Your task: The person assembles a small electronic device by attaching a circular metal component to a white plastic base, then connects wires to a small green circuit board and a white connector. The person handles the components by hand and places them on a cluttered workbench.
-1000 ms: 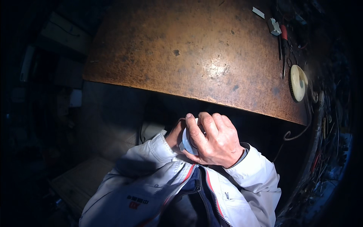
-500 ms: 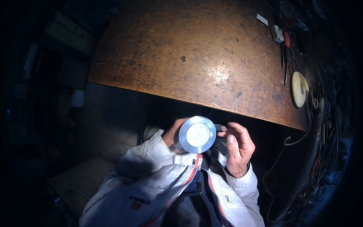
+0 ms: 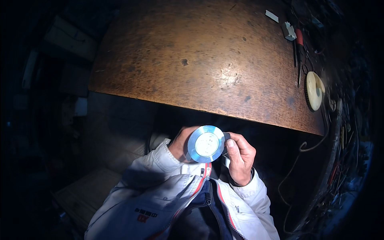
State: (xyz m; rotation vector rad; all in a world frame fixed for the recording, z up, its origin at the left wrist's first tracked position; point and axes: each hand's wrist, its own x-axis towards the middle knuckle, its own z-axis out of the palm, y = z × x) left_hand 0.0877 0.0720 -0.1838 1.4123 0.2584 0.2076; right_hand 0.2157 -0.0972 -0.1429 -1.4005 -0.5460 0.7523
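Observation:
A round silver metal piece (image 3: 219,136) with a broad shiny rim and a glaring white centre is held in front of my chest, below the table's near edge. Its exact kind is lost in the glare. My left hand (image 3: 179,145) grips it from the left, with the fingers hidden behind the disc. A short dark tab (image 3: 227,136) sticks out on its right side. My right hand (image 3: 241,157) is closed on that tab, thumb on top and fingers curled behind.
A worn brown wooden table (image 3: 160,52) spreads ahead. Along its right side lie a cream brush (image 3: 315,92), a red-handled tool (image 3: 299,38), a small grey block (image 3: 289,31) and a white strip (image 3: 272,16). A thin cord (image 3: 296,162) hangs at the right, beside dark clutter.
My right hand has moved left, and its fingers have closed on the dark tab. The disc has shifted slightly left and down within my left hand's grip.

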